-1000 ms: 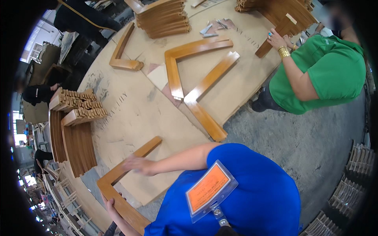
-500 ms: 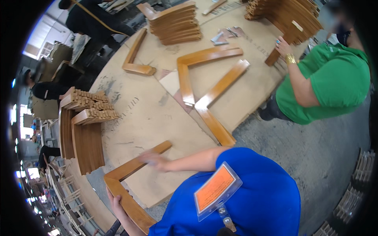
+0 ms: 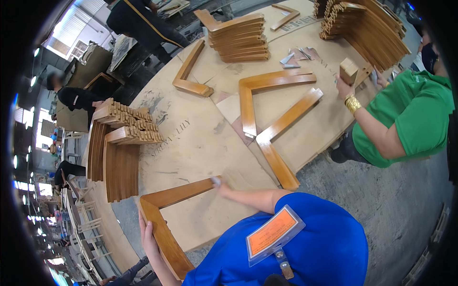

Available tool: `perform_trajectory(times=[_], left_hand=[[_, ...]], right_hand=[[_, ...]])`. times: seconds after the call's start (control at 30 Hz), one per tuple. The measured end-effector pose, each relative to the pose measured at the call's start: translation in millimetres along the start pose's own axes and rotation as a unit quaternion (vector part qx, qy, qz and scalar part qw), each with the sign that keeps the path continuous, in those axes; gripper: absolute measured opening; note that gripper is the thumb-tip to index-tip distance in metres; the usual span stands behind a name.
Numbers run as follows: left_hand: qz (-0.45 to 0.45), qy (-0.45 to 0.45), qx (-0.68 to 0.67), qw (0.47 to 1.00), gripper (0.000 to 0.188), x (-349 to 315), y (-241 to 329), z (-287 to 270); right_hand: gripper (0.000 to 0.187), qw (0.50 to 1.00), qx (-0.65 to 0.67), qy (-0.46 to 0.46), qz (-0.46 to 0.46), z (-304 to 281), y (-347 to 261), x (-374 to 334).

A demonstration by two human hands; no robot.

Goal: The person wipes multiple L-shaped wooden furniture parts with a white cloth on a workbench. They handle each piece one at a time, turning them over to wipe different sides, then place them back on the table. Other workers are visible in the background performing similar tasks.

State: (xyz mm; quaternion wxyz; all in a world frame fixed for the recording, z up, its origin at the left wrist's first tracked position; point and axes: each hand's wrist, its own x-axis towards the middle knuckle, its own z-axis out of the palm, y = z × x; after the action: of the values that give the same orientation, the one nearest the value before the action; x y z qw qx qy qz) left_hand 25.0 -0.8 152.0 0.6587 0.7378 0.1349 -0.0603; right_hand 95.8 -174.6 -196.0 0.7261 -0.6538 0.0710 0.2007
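An L-shaped brown wooden chair-leg frame point(image 3: 164, 238) lies close to me at the table's near edge, its two bars meeting in a corner at the left. My left hand point(image 3: 150, 238) grips the nearer bar from its outer side, the thumb on top and the other fingers partly hidden. At the free end of the farther bar is my right hand point(image 3: 222, 188), blurred by motion. A small pale piece point(image 3: 216, 181) shows at its fingertips, touching or just over the wood; what it is I cannot make out.
Two glossy L-shaped frames point(image 3: 248, 105) point(image 3: 274, 152) and another frame point(image 3: 188, 71) lie on the cardboard-covered table point(image 3: 191, 148). Stacks of similar parts stand left point(image 3: 121, 167), at the back point(image 3: 238, 38) and at back right point(image 3: 367, 33). A co-worker in green point(image 3: 405, 114) holds a wooden piece point(image 3: 348, 71).
My right hand has slid along the farther bar to its free end. My left hand keeps its hold. The whole view has shifted, and the co-worker's wooden piece is turned differently.
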Motion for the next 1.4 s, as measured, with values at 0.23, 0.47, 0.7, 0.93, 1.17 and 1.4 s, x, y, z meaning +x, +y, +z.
perform_trajectory(times=[0.23,0.47,0.7,0.93,1.17,1.4], left_hand=[[-0.037,-0.063,-0.155,0.985,0.049,51.4,-5.5,-31.1],[0.026,-0.062,-0.007,0.998,0.045,98.1,3.3,-26.5],[0.024,-0.109,-0.088,0.99,0.044,111.4,10.8,-15.5],[0.043,-0.013,0.188,0.981,0.041,134.1,3.1,-31.1],[0.089,-0.031,0.197,0.976,0.041,131.2,9.7,-28.0],[0.023,-0.04,0.017,0.999,0.043,143.8,1.4,-28.1]], right_hand=[[0.047,0.981,0.02,-0.045,-0.185,15.5,-84.5,9.5],[0.056,0.794,-0.175,-0.043,-0.581,61.7,-246.6,-35.4],[0.043,0.664,-0.158,-0.163,-0.713,76.3,-206.7,-64.6],[0.045,0.773,-0.122,-0.088,-0.616,87.5,-240.0,-32.5],[0.046,0.714,-0.049,-0.256,-0.65,99.6,-225.0,-76.1],[0.049,0.716,-0.092,-0.19,-0.666,106.4,-233.8,-110.9]])
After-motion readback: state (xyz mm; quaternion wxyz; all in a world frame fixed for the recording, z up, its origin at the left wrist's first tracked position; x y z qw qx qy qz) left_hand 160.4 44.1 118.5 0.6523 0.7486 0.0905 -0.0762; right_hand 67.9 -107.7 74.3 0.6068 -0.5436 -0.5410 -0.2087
